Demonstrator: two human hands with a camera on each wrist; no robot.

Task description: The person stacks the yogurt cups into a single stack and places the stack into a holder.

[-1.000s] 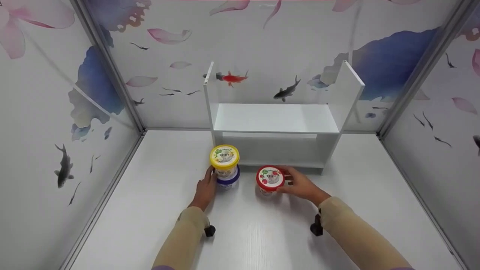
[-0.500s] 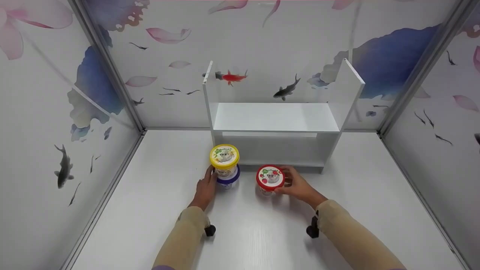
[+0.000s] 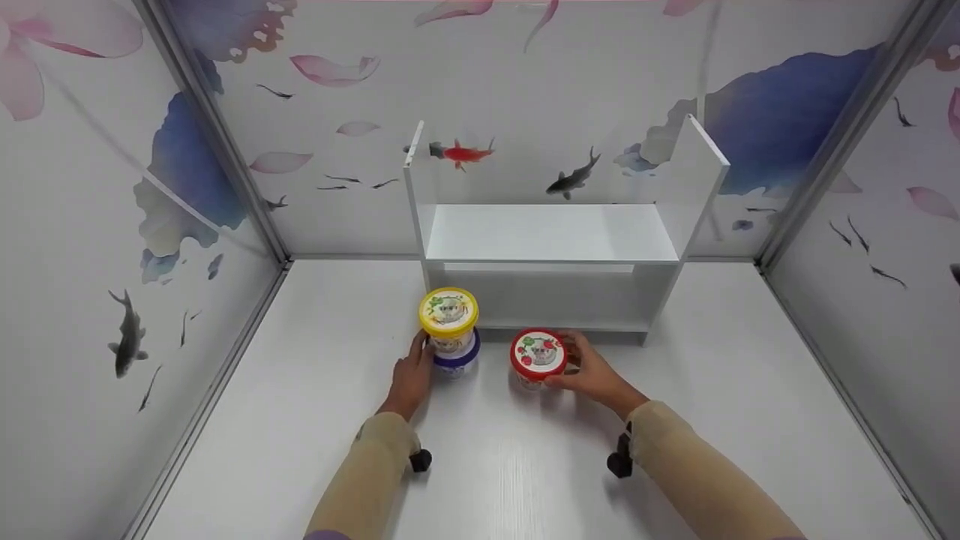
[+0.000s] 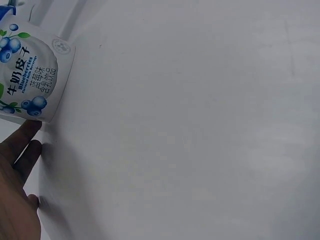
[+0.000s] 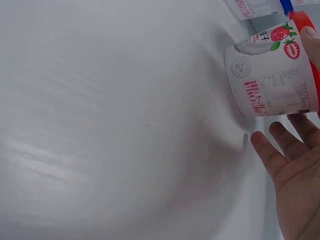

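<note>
Beside blue-lidded tub [image 3: 456, 365]; left hand [image 3: 409, 380] straight-fingered, touching it; right hand [image 3: 598, 377] angled inward, pinching red-lidded tub [image 3: 538, 354]

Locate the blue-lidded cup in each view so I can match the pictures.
Head: the blue-lidded cup is below and slightly left of centre, under the yellow-lidded cup.
Left wrist: top left corner, cut off by the frame, blueberry label showing.
Right wrist: top edge, toward the right, partly cut off, beyond the red-lidded cup.
Shared landmark: the white tabletop, seen in all three.
</note>
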